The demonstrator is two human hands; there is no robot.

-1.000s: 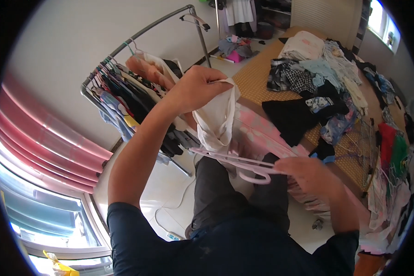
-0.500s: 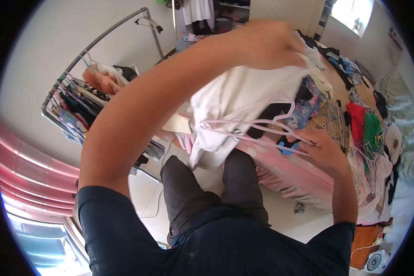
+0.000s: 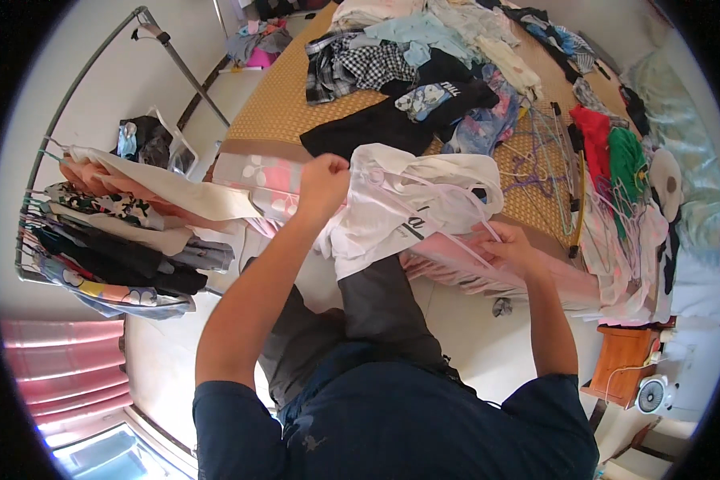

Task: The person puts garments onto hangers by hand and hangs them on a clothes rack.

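A white T-shirt (image 3: 374, 234) with dark script printing hangs in front of me, over my thighs and the bed's near edge. My left hand (image 3: 325, 188) is closed on its cloth near the left side of the neck and shoulder. In my right hand (image 3: 507, 250), pinched by one end, is a pale pink clothes hanger (image 3: 478, 210). The hanger's other end reaches across to the shirt's neck area; whether it sits inside the cloth I cannot fully tell. Part of the shirt drapes back behind the hanger.
The bed (image 3: 276, 92) ahead is strewn with clothes, including a black garment (image 3: 360, 128). Loose hangers (image 3: 536, 164) lie on its right part. A clothes rack (image 3: 80, 76) with hung garments stands left. A small fan (image 3: 653, 394) is at the lower right.
My left hand has come down and left from high up, lowering the shirt. The hanger now lies against the shirt's neck area, its right end still in my right hand. The view has turned.
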